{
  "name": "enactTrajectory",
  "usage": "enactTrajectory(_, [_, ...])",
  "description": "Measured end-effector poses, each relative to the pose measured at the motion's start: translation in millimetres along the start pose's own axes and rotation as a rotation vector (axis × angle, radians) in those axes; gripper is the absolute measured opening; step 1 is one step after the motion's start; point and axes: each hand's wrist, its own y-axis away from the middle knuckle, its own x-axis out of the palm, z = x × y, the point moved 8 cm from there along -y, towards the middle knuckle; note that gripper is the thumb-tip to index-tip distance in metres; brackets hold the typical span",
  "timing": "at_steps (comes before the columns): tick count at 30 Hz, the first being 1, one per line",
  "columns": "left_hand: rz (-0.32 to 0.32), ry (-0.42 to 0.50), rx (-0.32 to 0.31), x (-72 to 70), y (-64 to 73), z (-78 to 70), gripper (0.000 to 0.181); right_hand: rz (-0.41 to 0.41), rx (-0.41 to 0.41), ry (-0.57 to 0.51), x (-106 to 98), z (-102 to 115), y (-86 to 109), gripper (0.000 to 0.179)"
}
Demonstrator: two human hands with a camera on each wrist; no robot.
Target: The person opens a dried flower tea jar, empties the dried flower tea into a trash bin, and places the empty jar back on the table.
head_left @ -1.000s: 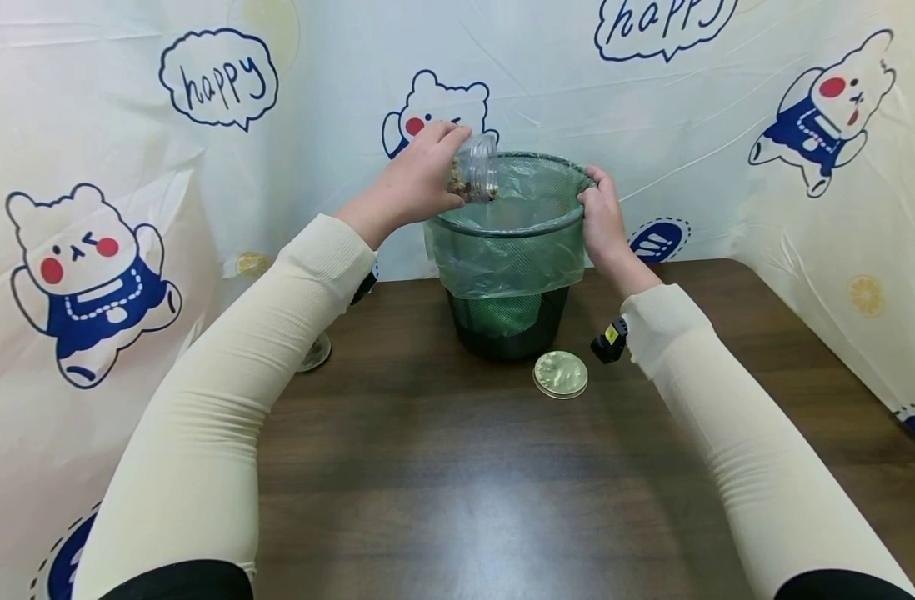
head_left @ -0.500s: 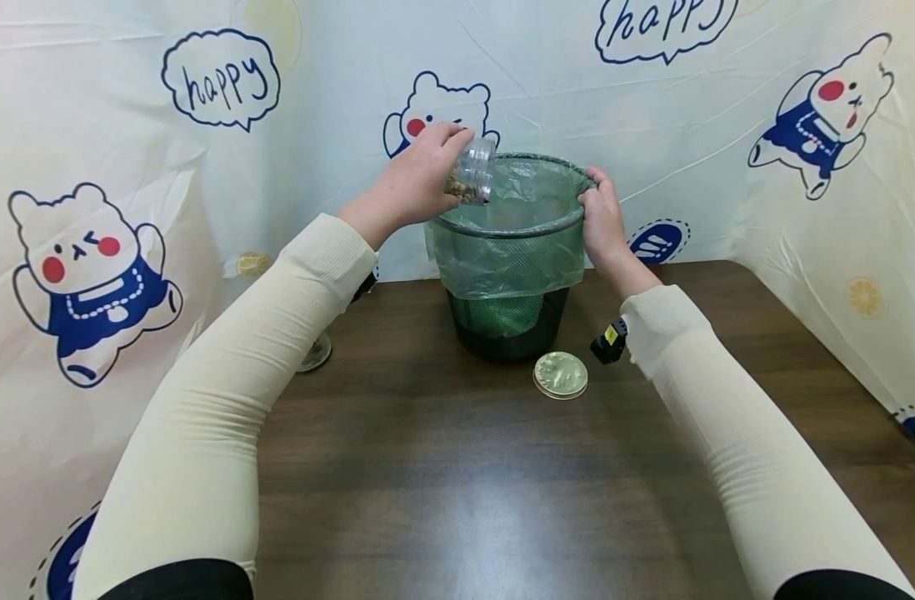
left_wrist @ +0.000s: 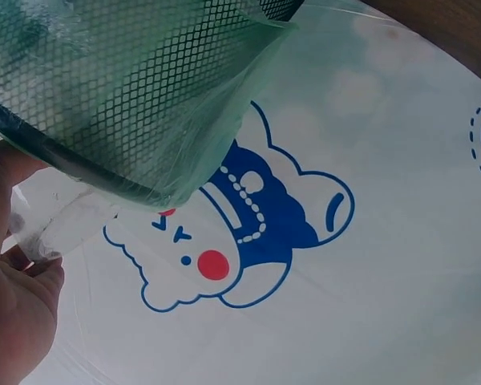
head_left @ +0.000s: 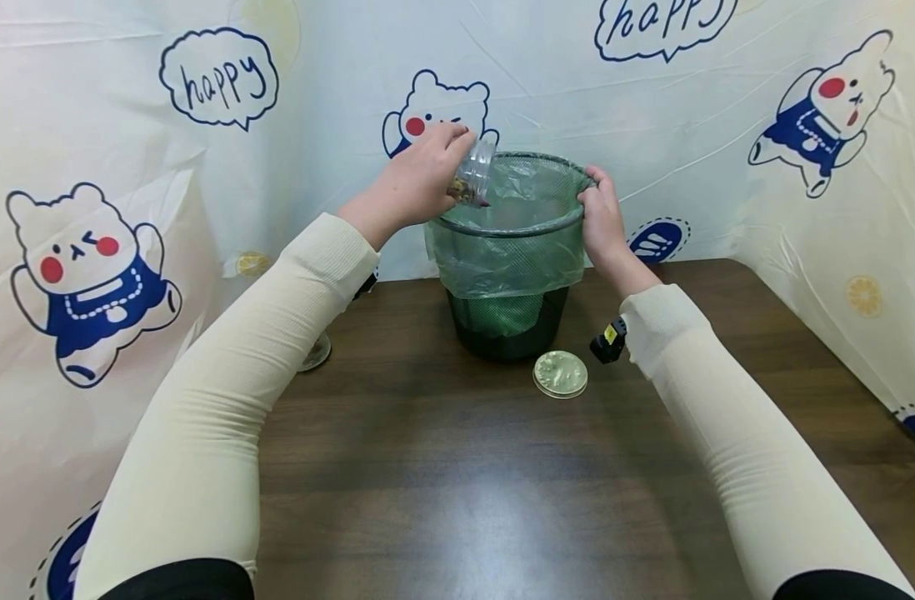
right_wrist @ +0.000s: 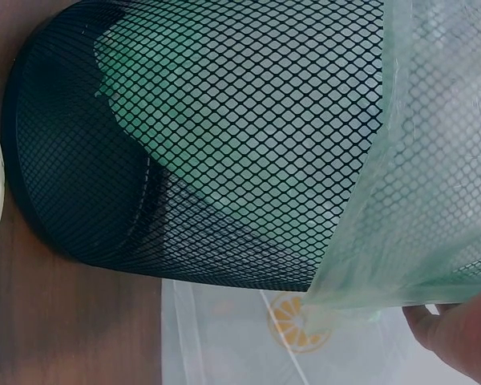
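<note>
My left hand grips a clear jar tipped on its side, its mouth angled down over the left rim of a wastebasket. Small yellow-brown bits lie in the jar, with a dark reddish one at its mouth. A thin green bin liner lines the black mesh basket and is folded over its rim. At the basket's right side, my right hand holds the rim with the liner. In the left wrist view the jar sits between thumb and fingers, just beyond the basket's rim.
A round metallic disc, like a lid, lies on the brown table in front of the basket. Another shiny round thing is partly hidden by my left sleeve. Printed sheeting hangs behind and at both sides.
The jar has tilted further, its mouth swinging downward and slightly left, and a dark reddish bit now shows at the mouth. My right hand and the basket have stayed in place.
</note>
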Motion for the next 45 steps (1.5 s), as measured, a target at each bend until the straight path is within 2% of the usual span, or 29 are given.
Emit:
enactTrajectory(11, [0.017, -0.052, 0.025, 1.5, -1.0, -3.8, 0.074, -0.002, -0.009, 0.006, -1.1, -0.2, -0.6, 0.054])
enactTrajectory(23, [-0.021, -0.085, 0.074, 2.1, -2.9, -6.2, 0.069, -0.005, 0.007, -0.007, -0.8, -0.8, -0.4, 0.054])
enactTrajectory(32, [-0.021, -0.091, 0.080, 3.4, -2.6, -6.7, 0.067, -0.005, -0.006, -0.006, 0.0, -0.1, 1.0, 0.053])
enactTrajectory(39, [-0.047, -0.107, 0.125, -0.1, -3.1, -9.5, 0.062, -0.003, 0.002, 0.002, 0.5, -0.1, 0.7, 0.053])
enactTrajectory(45, [-0.037, -0.120, 0.152, 1.8, -3.6, -10.7, 0.059, -0.011, 0.001, 0.000, 0.2, 0.5, 0.3, 0.053])
